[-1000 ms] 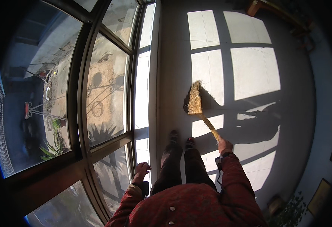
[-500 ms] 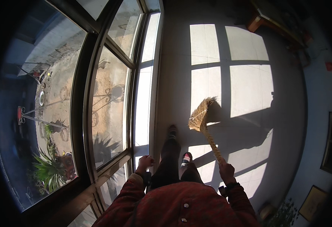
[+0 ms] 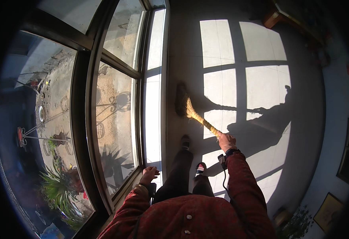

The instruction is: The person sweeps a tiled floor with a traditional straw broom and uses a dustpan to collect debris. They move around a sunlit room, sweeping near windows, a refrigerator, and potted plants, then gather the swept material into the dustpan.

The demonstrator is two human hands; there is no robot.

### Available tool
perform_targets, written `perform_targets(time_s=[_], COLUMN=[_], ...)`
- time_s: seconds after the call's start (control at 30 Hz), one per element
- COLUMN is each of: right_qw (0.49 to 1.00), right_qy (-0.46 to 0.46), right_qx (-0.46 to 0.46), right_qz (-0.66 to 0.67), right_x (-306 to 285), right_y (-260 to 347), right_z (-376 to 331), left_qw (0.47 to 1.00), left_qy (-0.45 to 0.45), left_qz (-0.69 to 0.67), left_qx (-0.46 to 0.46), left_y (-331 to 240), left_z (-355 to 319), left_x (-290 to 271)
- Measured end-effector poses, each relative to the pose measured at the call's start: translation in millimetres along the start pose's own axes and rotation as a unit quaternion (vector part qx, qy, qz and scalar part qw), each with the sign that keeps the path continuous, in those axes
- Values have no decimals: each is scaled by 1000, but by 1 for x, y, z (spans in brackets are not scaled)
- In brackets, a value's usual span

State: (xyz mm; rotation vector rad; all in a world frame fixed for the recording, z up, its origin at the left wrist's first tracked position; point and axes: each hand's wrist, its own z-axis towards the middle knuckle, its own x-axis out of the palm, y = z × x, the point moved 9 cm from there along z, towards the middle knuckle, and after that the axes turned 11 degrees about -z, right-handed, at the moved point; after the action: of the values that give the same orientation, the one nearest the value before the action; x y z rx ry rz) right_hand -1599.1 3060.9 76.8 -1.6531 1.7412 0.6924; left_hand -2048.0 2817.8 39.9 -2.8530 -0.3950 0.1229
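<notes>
My right hand (image 3: 227, 142) is wrapped round the end of a straw broom (image 3: 203, 120) with a pale, braided-looking handle. The broom slants away to the left, its bristle head in shadow at floor level near the window ledge, ahead of my feet. Sunlight falls on most of the handle. My left hand (image 3: 150, 174) hangs by my left thigh, close to the ledge, holding nothing, its fingers loosely bent and slightly apart.
Tall framed windows (image 3: 118, 91) and a white ledge (image 3: 154, 79) run along the left. Sunlit panes and shadows pattern the tiled floor (image 3: 220, 85). Wooden furniture (image 3: 273, 18) stands far right. A potted plant (image 3: 298, 223) and a picture frame (image 3: 329, 212) are at the lower right.
My right hand has moved forward and left, swinging the broom head left out of the sunlight to the shaded strip by the ledge. My left hand's fingers have loosened.
</notes>
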Motion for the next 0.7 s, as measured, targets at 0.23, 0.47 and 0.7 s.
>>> perform_targets(time_s=[0.23, 0.47, 0.7], right_qw=[993, 994, 984], right_qy=[32, -86, -114], right_qx=[90, 39, -119], right_qz=[-61, 54, 64], right_x=[15, -53, -118], right_y=[-118, -74, 82], right_z=[-110, -103, 98], left_qw=[999, 999, 999], left_qy=[-17, -35, -44], left_qz=[-13, -12, -5], left_qx=[36, 28, 21], left_y=[-42, -61, -74], left_z=[13, 17, -7], left_x=[4, 21, 48])
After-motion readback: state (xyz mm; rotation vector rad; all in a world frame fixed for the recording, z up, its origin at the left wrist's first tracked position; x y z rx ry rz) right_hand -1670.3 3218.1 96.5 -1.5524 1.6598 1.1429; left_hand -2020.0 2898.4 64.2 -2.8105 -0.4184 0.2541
